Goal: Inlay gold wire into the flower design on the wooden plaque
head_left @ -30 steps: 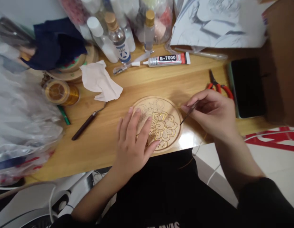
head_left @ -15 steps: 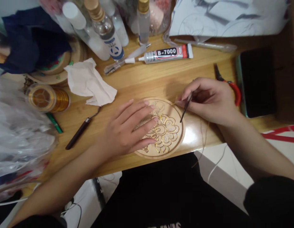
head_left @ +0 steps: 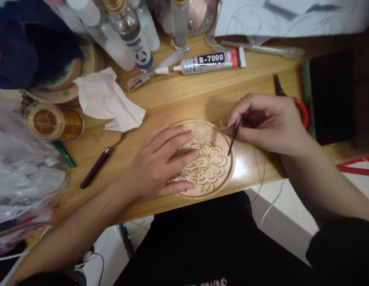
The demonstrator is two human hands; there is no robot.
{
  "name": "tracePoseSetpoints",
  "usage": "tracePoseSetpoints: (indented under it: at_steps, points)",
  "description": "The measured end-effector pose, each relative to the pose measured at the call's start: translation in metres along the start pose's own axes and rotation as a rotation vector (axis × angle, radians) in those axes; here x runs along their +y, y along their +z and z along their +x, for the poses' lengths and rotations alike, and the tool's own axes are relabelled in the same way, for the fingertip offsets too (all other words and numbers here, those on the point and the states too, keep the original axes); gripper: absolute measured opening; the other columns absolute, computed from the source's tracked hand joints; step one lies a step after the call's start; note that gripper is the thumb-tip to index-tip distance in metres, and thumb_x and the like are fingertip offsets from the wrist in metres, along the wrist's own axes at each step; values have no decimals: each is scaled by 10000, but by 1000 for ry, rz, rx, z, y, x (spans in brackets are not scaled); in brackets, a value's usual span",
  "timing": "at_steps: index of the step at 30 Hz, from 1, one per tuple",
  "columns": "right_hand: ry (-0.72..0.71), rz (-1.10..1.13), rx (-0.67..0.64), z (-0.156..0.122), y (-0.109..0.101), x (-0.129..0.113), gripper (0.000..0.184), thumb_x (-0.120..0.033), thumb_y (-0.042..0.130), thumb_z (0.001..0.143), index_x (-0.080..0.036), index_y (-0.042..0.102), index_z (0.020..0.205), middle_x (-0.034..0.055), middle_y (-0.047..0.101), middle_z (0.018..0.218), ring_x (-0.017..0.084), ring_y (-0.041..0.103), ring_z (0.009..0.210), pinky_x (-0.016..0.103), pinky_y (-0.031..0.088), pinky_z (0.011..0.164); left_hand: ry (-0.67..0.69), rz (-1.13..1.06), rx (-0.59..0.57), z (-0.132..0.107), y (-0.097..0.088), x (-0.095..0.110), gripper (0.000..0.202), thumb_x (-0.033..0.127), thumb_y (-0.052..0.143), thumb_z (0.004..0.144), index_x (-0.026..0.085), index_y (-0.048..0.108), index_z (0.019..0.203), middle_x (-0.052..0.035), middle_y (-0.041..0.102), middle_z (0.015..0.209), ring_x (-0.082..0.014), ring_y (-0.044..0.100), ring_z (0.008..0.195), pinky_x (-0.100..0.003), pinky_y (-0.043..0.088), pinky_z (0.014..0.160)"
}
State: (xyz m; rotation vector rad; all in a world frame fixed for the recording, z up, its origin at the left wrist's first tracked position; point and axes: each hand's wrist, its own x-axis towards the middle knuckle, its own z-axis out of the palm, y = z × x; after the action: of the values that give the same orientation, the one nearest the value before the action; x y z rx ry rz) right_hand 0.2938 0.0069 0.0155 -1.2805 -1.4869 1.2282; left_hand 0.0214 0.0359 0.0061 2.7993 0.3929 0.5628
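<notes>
A round wooden board (head_left: pixel 222 180) lies near the table's front edge, with a flower outlined in gold wire on it and fainter drawn lines toward its far side. My left hand (head_left: pixel 163 163) rests flat over the board's left part, fingers spread, covering some of the pattern. Above the right rim, my right hand (head_left: pixel 265 123) is closed around dark tweezers (head_left: pixel 235 135), whose tips point down toward the board. A thin gold wire (head_left: pixel 264 169) trails below that hand over the table edge; its other end near my fingertips is hard to make out.
A B-7000 glue tube (head_left: pixel 212 61), a pen (head_left: pixel 142 79) and bottles (head_left: pixel 136 43) stand or lie behind. Left are crumpled tissue (head_left: pixel 108 99), a wire spool (head_left: pixel 55 121) and a dark-handled hooked tool (head_left: pixel 96 167). Red-handled pliers (head_left: pixel 302 111) and a phone (head_left: pixel 330 99) lie right.
The camera view has shifted slightly. My right hand still grips the tweezers by the board's right rim, and my left hand stays spread on the board.
</notes>
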Motion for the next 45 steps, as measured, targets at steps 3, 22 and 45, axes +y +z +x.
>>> tracePoseSetpoints:
  at_steps: [3, 22, 45]
  points:
    - [0, 11, -32, 1, 0, 0, 125, -84, 690, 769, -201, 649, 780, -41, 635, 727, 42, 550, 606, 196, 438, 579, 14, -1, -8, 0, 0, 0, 499, 584, 474, 952, 183, 646, 1195, -172, 617, 1322, -315, 530, 1310, -524, 415, 1110]
    - [-93, -19, -60, 2, -3, 4, 148, -42, 643, 796, -187, 628, 823, -29, 663, 752, 56, 590, 637, 198, 458, 580, 39, -105, -78, 1, 0, -2, 552, 591, 448, 963, 135, 611, 1228, -220, 524, 1373, -373, 474, 1316, -594, 407, 1089]
    - [-148, -113, -58, 0, -2, 2, 150, -48, 634, 802, -194, 634, 833, -31, 665, 757, 67, 603, 654, 217, 465, 585, 36, -123, -88, 2, 2, -2, 611, 635, 438, 948, 148, 595, 1280, -220, 516, 1382, -382, 465, 1322, -597, 379, 1100]
